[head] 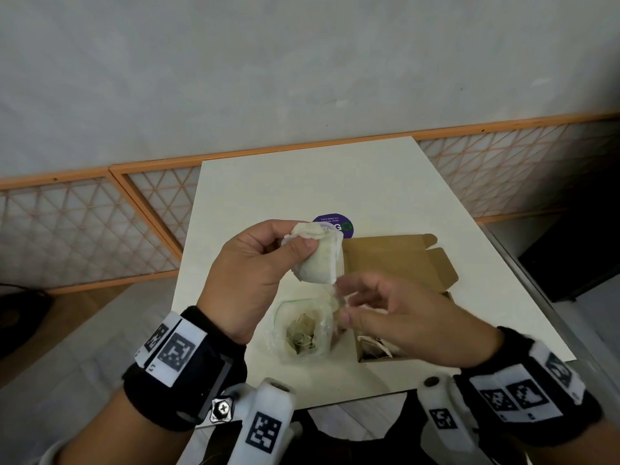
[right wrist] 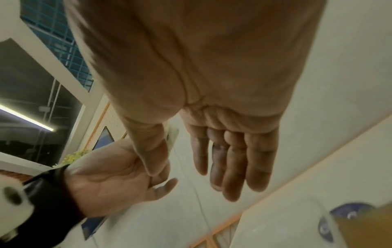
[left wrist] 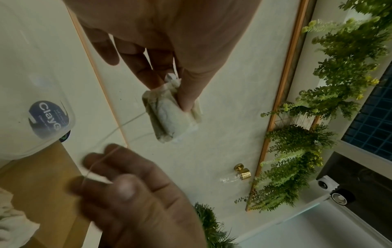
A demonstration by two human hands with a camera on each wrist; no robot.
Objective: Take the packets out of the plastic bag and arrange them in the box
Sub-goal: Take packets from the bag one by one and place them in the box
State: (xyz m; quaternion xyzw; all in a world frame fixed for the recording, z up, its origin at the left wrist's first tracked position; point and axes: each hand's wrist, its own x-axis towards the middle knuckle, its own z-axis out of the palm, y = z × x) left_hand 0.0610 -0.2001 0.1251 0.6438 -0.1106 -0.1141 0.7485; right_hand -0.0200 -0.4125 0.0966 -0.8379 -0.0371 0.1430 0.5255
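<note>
Packets held above desk; plastic bag and box near front edge.

Head view: a bundle of pale packets (head: 317,258) is pinched between thumb and curled fingers of the left hand (head: 250,273), raised above the middle of the desk (head: 255,189). The right hand (head: 399,318), blurred, is held over the open cardboard box (head: 402,260) by the right edge, fingers loosely spread; more packets are seen inside the box. The clear plastic bag (head: 303,330) lies near the front edge, just left of the box. A purple sticker (head: 340,223) is set beyond it. Left wrist view: the packets (left wrist: 171,114) are gripped by the thumb; thin strings trail toward the right hand (left wrist: 131,193). Right wrist view: the right hand (right wrist: 212,109) is shown with fingers straight, holding nothing.
</note>
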